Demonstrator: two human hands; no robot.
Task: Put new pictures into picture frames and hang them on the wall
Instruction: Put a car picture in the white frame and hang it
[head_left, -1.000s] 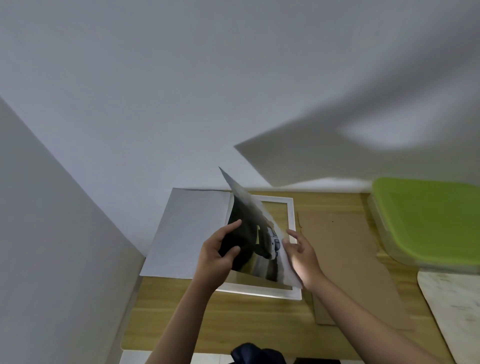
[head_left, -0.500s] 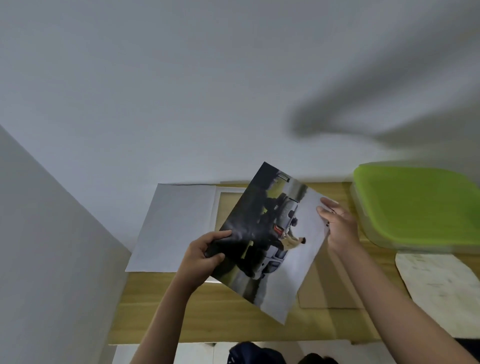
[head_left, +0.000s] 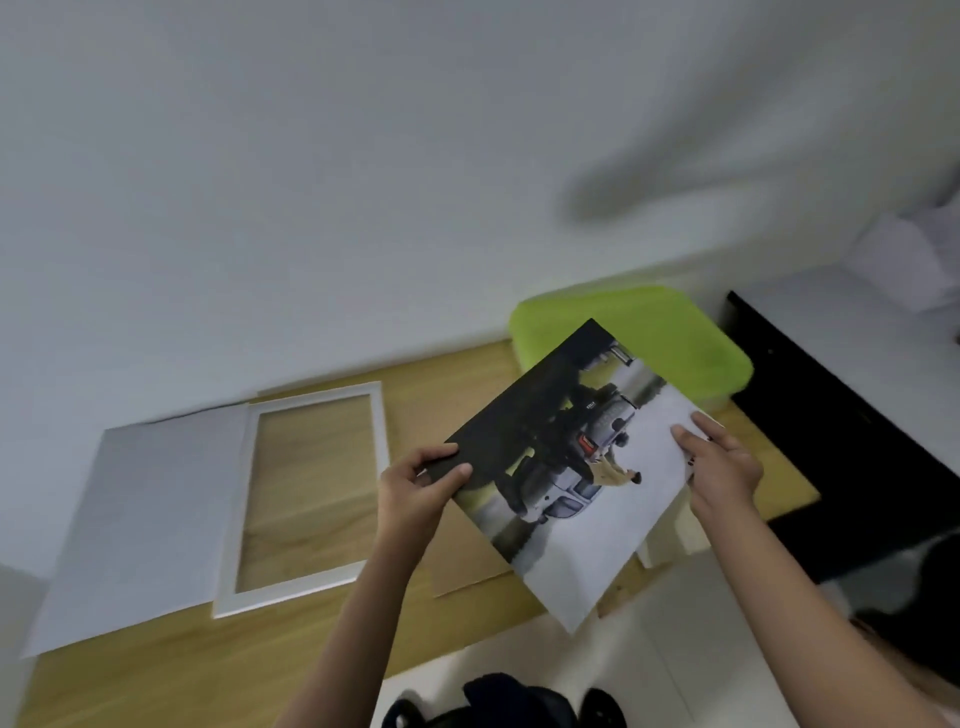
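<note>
above the counter (head_left: 156, 670), my left hand (head_left: 415, 488) and right hand (head_left: 719, 467) each pinch an edge of the photo print (head_left: 566, 467), held tilted. the empty white frame (head_left: 306, 499) lies flat to its left.

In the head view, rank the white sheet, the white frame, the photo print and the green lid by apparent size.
1. photo print, held nearer the camera, so unsure
2. white sheet
3. white frame
4. green lid, partly hidden
</note>
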